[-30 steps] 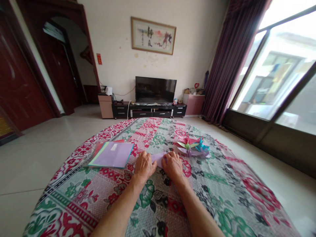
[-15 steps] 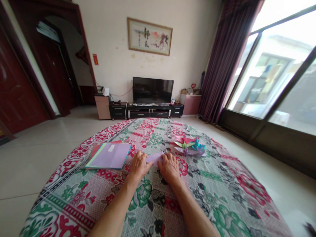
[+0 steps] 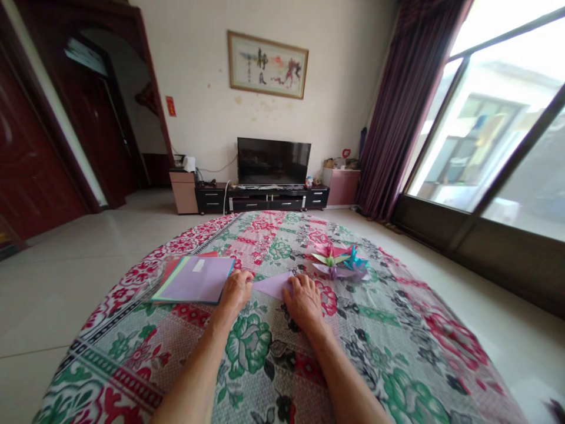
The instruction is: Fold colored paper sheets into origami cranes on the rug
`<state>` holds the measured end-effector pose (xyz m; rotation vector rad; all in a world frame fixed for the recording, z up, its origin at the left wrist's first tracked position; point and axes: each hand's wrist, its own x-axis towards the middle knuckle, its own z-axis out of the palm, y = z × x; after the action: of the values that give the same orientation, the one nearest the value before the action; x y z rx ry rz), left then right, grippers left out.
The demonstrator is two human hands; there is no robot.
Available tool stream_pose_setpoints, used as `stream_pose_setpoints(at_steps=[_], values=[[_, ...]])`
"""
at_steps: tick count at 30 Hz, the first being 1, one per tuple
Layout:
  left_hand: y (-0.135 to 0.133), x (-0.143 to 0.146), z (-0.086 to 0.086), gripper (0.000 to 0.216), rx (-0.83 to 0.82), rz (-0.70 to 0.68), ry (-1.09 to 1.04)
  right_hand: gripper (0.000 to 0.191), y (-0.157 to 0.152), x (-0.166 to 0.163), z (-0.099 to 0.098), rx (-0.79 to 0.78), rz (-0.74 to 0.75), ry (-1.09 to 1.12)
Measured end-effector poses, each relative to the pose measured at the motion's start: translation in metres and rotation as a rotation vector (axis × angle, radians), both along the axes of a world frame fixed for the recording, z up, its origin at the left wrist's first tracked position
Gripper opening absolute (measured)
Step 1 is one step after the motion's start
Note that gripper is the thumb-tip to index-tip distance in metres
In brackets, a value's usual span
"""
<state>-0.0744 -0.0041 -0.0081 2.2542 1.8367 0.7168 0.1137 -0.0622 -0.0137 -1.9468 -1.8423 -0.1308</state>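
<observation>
A folded piece of lilac paper (image 3: 272,285) lies on the flowered tablecloth (image 3: 265,359) between my hands. My left hand (image 3: 235,292) rests at its left corner, fingers curled down onto the cloth and paper edge. My right hand (image 3: 303,299) presses flat on the paper's right part, fingers together over it. Just left of my left hand lies a stack of coloured paper sheets (image 3: 194,278) with a lilac sheet on top. Beyond my right hand sits a cluster of folded paper shapes (image 3: 338,259) in pink, green, blue and purple.
The round table's edge curves away on both sides over a pale tiled floor (image 3: 66,277). Far off stand a television (image 3: 273,161) on a low dark cabinet, a framed picture, dark wooden doors at left and a large window with curtains at right.
My left hand has slid left along the lilac paper, uncovering more of it as a pointed flat shape. My right hand has stayed on the paper.
</observation>
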Motion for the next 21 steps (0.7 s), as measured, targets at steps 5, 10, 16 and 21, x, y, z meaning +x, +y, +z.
stream_pose_setpoints(at_steps=[5,10,16,21], values=[[-0.010,0.012,0.009,0.030,0.199,0.079,-0.013,0.028,0.000,0.000,-0.001,0.010,0.003,-0.012],[-0.020,0.038,0.002,0.015,0.148,-0.250,-0.062,0.027,-0.002,-0.001,0.003,0.013,0.005,-0.005],[-0.022,0.041,-0.010,0.015,0.170,-0.289,-0.038,0.032,-0.008,-0.003,0.005,-0.003,0.030,0.002],[-0.021,0.040,-0.012,0.017,0.178,-0.277,-0.021,0.033,-0.019,-0.001,0.006,-0.006,0.024,-0.022]])
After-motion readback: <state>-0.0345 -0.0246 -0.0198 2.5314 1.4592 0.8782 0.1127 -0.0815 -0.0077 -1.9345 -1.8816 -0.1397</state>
